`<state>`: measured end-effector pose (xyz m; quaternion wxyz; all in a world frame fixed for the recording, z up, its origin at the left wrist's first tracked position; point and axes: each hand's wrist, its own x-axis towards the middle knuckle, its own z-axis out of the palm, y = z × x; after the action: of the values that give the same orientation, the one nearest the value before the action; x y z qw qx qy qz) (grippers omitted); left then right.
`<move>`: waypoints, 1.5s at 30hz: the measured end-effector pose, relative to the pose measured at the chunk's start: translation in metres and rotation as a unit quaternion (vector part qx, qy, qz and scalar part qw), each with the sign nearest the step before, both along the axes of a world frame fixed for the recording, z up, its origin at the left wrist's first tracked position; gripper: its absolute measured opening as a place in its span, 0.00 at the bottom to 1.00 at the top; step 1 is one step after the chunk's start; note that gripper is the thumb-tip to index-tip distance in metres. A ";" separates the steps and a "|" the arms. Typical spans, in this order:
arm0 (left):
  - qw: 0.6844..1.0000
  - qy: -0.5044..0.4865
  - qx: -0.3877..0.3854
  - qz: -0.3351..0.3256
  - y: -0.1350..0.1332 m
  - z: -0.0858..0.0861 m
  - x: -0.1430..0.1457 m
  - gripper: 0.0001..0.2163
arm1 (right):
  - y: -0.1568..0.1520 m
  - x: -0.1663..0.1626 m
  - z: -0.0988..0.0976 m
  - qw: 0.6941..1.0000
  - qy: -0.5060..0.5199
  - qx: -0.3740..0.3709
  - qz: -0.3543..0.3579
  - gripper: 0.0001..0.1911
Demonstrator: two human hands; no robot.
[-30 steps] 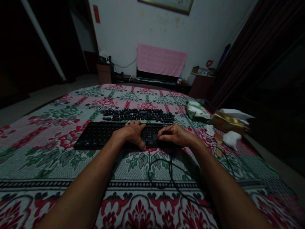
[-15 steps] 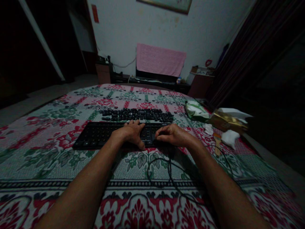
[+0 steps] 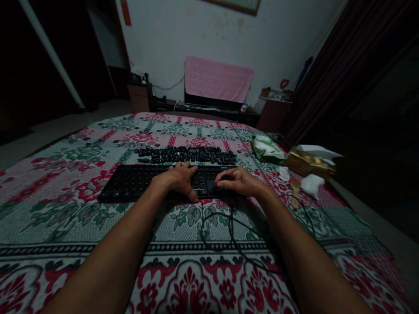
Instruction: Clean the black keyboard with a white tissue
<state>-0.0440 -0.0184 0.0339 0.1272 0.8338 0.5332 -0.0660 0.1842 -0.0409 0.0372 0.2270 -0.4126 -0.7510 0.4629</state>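
Observation:
A black keyboard [image 3: 127, 183] lies on the patterned cloth, with most of its keycaps off and its key sockets showing. My left hand [image 3: 180, 179] rests across its middle, fingers spread and thumb at the front edge. Over the right-hand part of the keyboard, my right hand [image 3: 234, 181] has thumb and fingers pinched together; whatever is between the fingertips is too dark and small to name. Behind the keyboard, loose black keycaps [image 3: 193, 154] lie in a long cluster. A black cable [image 3: 231, 226] loops on the cloth in front.
To the right are a wooden-handled brush [image 3: 295, 194], crumpled white tissues [image 3: 312, 185], a gold tissue box [image 3: 307, 163] and a green-and-white packet [image 3: 266, 148]. The patterned cloth [image 3: 176, 266] covers the table. A pink towel [image 3: 218, 80] hangs over something against the far wall.
The view has shifted slightly. My right hand's pinched fingertips have moved a little to the right over the keyboard. My left hand stays in place on it.

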 end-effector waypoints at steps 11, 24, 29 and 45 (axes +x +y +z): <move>1.000 -0.008 0.026 -0.013 0.000 0.000 0.000 0.54 | -0.010 -0.004 -0.012 0.996 0.045 0.035 -0.065 0.11; 1.000 -0.005 0.016 -0.016 -0.001 0.004 0.000 0.53 | -0.010 -0.016 -0.021 0.984 0.104 0.031 -0.143 0.09; 1.000 0.003 0.012 -0.006 0.000 0.001 0.001 0.53 | -0.012 -0.017 -0.007 0.980 -0.047 0.183 -0.057 0.06; 0.999 -0.042 0.000 -0.010 -0.003 0.007 0.001 0.51 | -0.001 -0.015 0.013 0.976 -0.032 0.208 -0.059 0.06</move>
<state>-0.0431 -0.0217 0.0412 0.1489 0.8412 0.5188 -0.0327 0.1692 -0.0419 0.0502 0.3101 -0.4148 -0.8120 0.2691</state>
